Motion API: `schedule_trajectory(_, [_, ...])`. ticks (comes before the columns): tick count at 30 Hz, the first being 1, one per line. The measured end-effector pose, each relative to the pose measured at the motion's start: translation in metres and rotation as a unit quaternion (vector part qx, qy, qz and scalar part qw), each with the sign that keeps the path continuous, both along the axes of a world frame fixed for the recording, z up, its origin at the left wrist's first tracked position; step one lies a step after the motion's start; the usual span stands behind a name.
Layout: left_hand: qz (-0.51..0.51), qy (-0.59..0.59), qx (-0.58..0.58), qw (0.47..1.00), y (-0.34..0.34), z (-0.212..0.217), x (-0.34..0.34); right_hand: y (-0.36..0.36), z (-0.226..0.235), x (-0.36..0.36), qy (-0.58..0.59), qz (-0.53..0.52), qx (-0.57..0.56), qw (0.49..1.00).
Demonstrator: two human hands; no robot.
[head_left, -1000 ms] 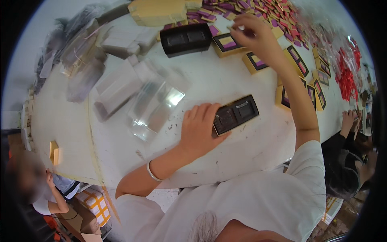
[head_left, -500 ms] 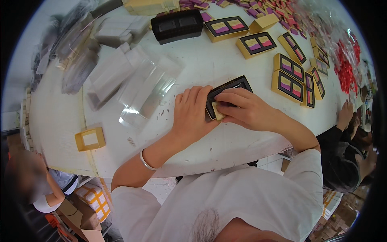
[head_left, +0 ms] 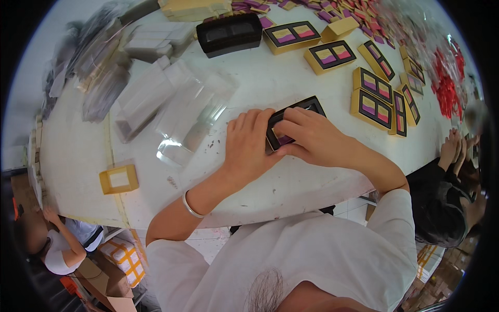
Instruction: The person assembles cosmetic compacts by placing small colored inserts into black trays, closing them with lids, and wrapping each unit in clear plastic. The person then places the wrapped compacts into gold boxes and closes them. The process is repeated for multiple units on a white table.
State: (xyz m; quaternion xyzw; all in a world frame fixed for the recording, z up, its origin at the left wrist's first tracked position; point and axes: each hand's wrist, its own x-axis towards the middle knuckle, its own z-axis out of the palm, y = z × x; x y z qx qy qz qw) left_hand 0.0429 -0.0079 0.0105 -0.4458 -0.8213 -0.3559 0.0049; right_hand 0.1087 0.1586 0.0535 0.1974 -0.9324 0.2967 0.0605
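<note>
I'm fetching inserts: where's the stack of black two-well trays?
In the head view, the tray stack stands at upper centre, just left of a gold box, beyond the left hand.

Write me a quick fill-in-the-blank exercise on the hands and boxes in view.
1. The left hand holds a box whose top rim is coloured ____.
2. A bracelet circles the person's ____ wrist.
3. The filled box nearest the right hand shows ____ pieces in its compartments.

Missing words: black; left; two.
</note>
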Motion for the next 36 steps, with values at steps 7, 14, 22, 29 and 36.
schedule_trajectory(7, [-0.003, -0.015, -0.002, 1.000, 0.000, -0.002, 0.000, 0.006, -0.012, -0.005, -0.009, -0.032, -0.054, 0.998])
schedule_trajectory(14, [0.003, -0.017, -0.016, 1.000, 0.002, 0.008, -0.001, 0.014, -0.009, -0.009, -0.042, -0.028, -0.125, 0.991])
schedule_trajectory(22, [-0.015, -0.010, -0.037, 0.999, 0.004, 0.010, 0.000, 0.253, 0.017, -0.079, 0.285, -0.408, 0.030, 0.867])
schedule_trajectory(29, [-0.013, -0.020, -0.043, 0.999, 0.003, 0.008, -0.002, 0.385, -0.034, -0.108, -0.031, -0.524, 0.130, 0.841])
schedule_trajectory(36, [-0.012, -0.020, -0.045, 0.999, 0.003, 0.007, -0.003, 0.359, -0.039, -0.136, 0.020, -0.470, 0.241, 0.849])
